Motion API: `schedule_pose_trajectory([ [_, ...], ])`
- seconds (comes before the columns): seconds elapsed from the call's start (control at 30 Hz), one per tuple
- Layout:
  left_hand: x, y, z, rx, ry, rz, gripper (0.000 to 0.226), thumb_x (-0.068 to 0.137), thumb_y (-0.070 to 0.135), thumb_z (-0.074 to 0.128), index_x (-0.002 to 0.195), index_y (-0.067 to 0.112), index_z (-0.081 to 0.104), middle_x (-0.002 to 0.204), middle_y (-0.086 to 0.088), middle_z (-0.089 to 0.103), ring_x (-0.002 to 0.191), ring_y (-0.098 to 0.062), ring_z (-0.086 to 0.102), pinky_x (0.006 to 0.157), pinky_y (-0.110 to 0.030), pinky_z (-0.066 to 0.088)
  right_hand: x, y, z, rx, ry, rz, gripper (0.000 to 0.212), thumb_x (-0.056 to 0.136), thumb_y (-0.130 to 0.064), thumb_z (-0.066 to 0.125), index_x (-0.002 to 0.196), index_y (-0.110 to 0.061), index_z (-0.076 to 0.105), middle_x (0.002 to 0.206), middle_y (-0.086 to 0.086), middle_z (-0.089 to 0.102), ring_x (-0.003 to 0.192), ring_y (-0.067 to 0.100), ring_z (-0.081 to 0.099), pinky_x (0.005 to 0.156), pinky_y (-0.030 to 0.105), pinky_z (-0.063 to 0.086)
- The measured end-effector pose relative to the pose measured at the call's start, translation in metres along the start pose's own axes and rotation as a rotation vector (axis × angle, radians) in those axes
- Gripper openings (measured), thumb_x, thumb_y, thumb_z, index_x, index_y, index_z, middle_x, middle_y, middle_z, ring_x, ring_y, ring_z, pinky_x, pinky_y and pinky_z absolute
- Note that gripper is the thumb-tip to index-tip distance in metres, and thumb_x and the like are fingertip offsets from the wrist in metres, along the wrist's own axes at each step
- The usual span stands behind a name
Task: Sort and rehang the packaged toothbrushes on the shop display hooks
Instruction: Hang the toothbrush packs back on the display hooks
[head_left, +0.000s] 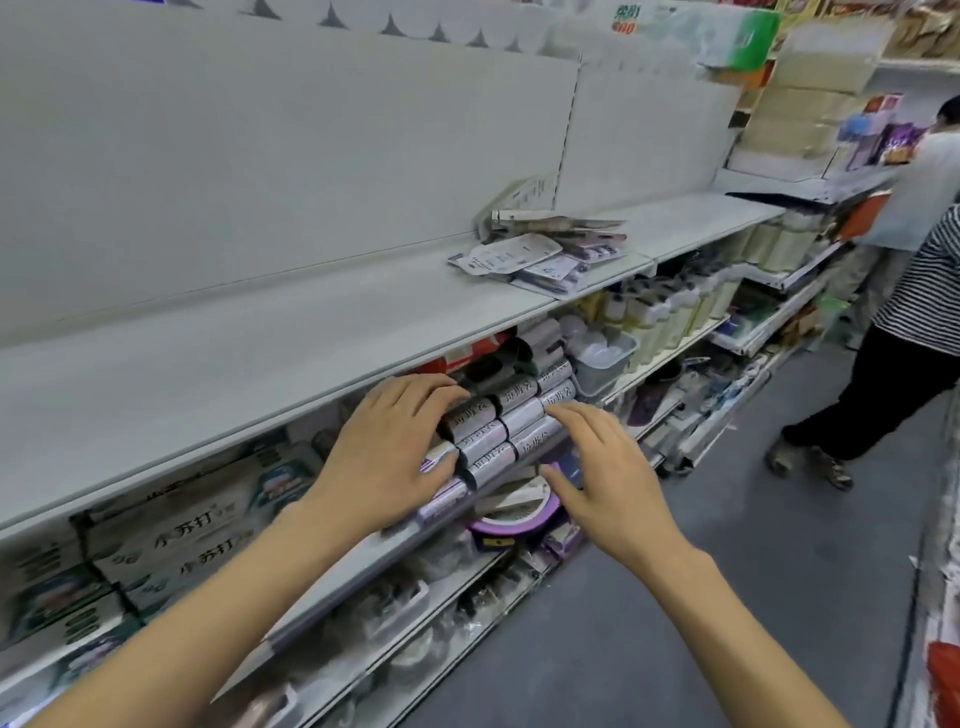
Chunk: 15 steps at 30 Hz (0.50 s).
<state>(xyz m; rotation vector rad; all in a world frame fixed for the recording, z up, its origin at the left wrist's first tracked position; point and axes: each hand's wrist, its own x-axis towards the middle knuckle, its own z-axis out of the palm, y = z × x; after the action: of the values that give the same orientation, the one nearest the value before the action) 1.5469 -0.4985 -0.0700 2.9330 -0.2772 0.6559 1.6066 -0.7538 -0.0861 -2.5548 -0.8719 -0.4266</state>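
Observation:
A loose pile of packaged toothbrushes (540, 257) lies flat on the bare white upper shelf (260, 338), far from both hands. No display hooks show in the frame. One shelf lower sits a stack of dark rolls with grey labels (511, 423). My left hand (387, 449) rests on the left side of that stack, fingers lying over the rolls. My right hand (602, 467) is at the stack's right side, fingers fairly straight and touching the lower right rolls. Neither hand holds a toothbrush pack.
Boxes with printed labels (171, 545) fill the lower shelf at left. A purple round tin (511, 514) sits under the rolls. Bottles (654, 312) and a plastic tub (602, 353) stand further right. Two people (914, 312) stand in the grey aisle at right.

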Motion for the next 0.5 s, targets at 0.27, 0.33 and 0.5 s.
schedule_pose_trajectory([
  [0.27,0.123,-0.022,0.034,0.020,0.092,-0.015,0.057,0.086,0.040,0.062,0.139,0.023,0.049,0.141,0.002,0.051,0.130,-0.021,0.047,0.112,-0.039,0.036,0.106,0.081,0.008,-0.024,0.024,-0.054,0.058,0.093,-0.035,0.067,0.145,-0.020,0.045,0.144,-0.005,0.048,0.136,0.017,0.041,0.114,0.032,0.033],
  [0.33,0.150,-0.027,0.040,0.034,0.107,-0.011,0.056,0.088,0.041,0.060,0.140,0.025,0.048,0.143,0.003,0.049,0.132,-0.020,0.044,0.113,-0.038,0.035,0.132,0.098,0.008,-0.037,0.029,-0.077,0.058,0.093,-0.035,0.066,0.144,-0.019,0.045,0.144,-0.004,0.048,0.136,0.018,0.042,0.113,0.034,0.036],
  [0.5,0.204,-0.039,0.055,0.063,0.080,-0.047,0.062,0.086,0.040,0.059,0.144,0.026,0.041,0.148,-0.001,0.044,0.135,-0.024,0.042,0.113,-0.042,0.034,0.193,0.135,0.003,0.009,0.071,-0.080,0.059,0.093,-0.032,0.067,0.146,-0.017,0.045,0.145,-0.001,0.049,0.137,0.020,0.041,0.114,0.039,0.037],
])
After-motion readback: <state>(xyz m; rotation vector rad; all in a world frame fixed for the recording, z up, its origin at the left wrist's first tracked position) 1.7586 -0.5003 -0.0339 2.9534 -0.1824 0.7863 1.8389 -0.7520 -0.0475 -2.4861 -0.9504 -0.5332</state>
